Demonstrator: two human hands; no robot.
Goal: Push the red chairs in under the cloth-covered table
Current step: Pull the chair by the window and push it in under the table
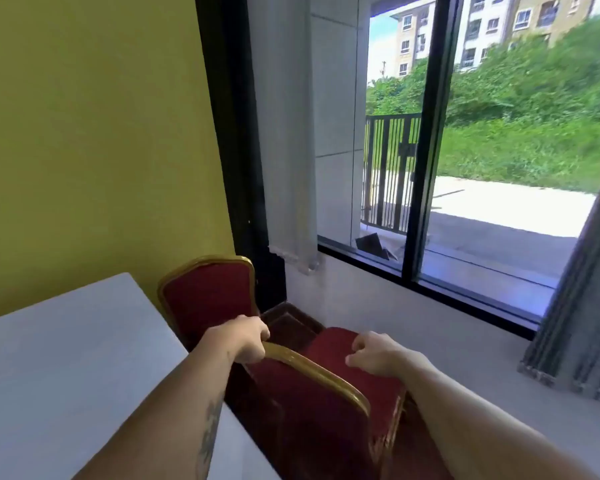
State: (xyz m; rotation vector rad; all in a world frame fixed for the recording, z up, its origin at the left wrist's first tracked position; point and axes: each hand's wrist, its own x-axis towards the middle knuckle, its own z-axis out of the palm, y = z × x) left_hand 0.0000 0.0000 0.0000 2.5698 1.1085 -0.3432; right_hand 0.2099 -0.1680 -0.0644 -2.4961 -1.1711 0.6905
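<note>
2 red chairs at lower centre, beside the white-clothed table (66, 358) at lower left. Left hand (246, 339) clamped on the near chair (326, 393) along its gold back rail. Right hand (374, 353) hovers over its seat, fingers loosely curled, holding nothing. Far chair (205, 299) stands against the yellow wall (84, 133).

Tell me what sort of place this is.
Probably a banquet or function room in a hotel or restaurant. Two red chairs with gold frames, one near and one farther back, stand beside a table under a white cloth, next to a big window with a curtain.
</note>
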